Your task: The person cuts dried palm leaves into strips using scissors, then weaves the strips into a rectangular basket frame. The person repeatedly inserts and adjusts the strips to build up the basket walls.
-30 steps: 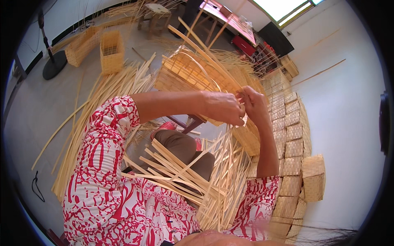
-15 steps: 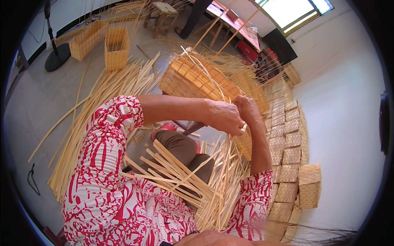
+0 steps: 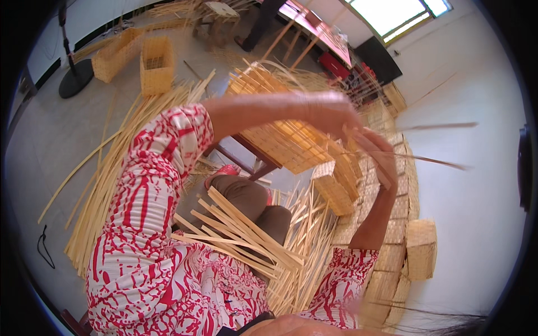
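Pale walls meet a grey floor [image 3: 33,190] under a bright window [image 3: 386,19], with a pink-topped counter [image 3: 305,19] and a red box [image 3: 334,65] at the far end. Another person's leg [image 3: 262,25] stands beside it, near a wooden stool [image 3: 219,12]. Two woven boxes [image 3: 157,73] sit at the upper left, close to a round black base [image 3: 77,79].

Before the seated person, a long basket [image 3: 297,154] lies tilted on a dark wooden support [image 3: 258,150], loose strip ends standing up from its far edge. Both hands are raised above its near right end. The left hand [image 3: 336,115], blurred, reaches across from the left and meets the right hand [image 3: 383,159], whose fingers bend toward it. Thin strips [image 3: 440,161] stick out to the right beside them; blur hides the fingertips, so I cannot tell whether either grip is clenched on a strip or released.

Flat slats [image 3: 252,227] lie in a loose heap across the lap, and more long strips [image 3: 106,185] spread over the floor on the left. Stacked baskets [image 3: 389,260] line the right wall, with a single box [image 3: 421,249] just beside them.
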The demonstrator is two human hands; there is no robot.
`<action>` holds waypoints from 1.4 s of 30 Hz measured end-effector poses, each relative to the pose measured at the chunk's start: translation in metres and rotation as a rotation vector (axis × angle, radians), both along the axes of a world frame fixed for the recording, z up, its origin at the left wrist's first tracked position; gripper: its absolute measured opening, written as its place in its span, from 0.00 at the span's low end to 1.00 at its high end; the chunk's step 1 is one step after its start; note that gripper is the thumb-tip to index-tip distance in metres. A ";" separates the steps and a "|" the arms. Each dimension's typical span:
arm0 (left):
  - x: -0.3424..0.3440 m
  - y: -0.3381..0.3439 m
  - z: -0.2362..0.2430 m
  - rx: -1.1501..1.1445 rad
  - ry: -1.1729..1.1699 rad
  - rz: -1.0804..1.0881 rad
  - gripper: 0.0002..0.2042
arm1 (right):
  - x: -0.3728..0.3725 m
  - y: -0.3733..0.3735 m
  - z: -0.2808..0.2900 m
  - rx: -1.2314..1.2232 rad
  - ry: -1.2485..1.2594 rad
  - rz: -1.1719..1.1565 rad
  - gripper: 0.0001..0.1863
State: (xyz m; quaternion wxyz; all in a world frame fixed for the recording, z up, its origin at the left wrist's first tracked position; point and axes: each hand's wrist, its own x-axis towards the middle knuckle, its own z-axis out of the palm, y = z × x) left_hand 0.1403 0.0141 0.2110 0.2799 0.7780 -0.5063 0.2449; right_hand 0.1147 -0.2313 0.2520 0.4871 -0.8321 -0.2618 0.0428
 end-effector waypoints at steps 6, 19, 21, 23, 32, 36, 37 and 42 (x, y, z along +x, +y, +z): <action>0.028 0.086 0.066 -0.783 -0.400 0.263 0.28 | 0.009 -0.105 -0.047 0.116 -0.083 -0.419 0.21; 0.010 0.247 -0.143 -0.430 0.427 0.358 0.18 | 0.029 -0.059 -0.153 0.478 0.049 -0.368 0.16; 0.008 0.244 -0.138 -0.479 0.588 0.260 0.19 | 0.030 -0.057 -0.159 0.470 -0.018 -0.397 0.15; -0.002 0.240 -0.125 -0.423 0.468 0.362 0.20 | 0.026 -0.056 -0.161 0.496 -0.002 -0.362 0.14; 0.022 0.252 -0.145 -0.272 0.229 0.410 0.10 | 0.019 -0.052 -0.154 0.397 -0.083 -0.386 0.11; 0.030 0.256 -0.156 -0.454 0.508 0.372 0.10 | 0.019 -0.061 -0.161 0.368 -0.115 -0.381 0.10; 0.032 0.261 -0.157 -0.466 0.497 0.377 0.10 | 0.019 -0.061 -0.164 0.357 -0.125 -0.381 0.10; 0.019 0.239 -0.125 -0.520 0.610 0.305 0.06 | 0.010 -0.056 -0.170 0.344 -0.152 -0.396 0.09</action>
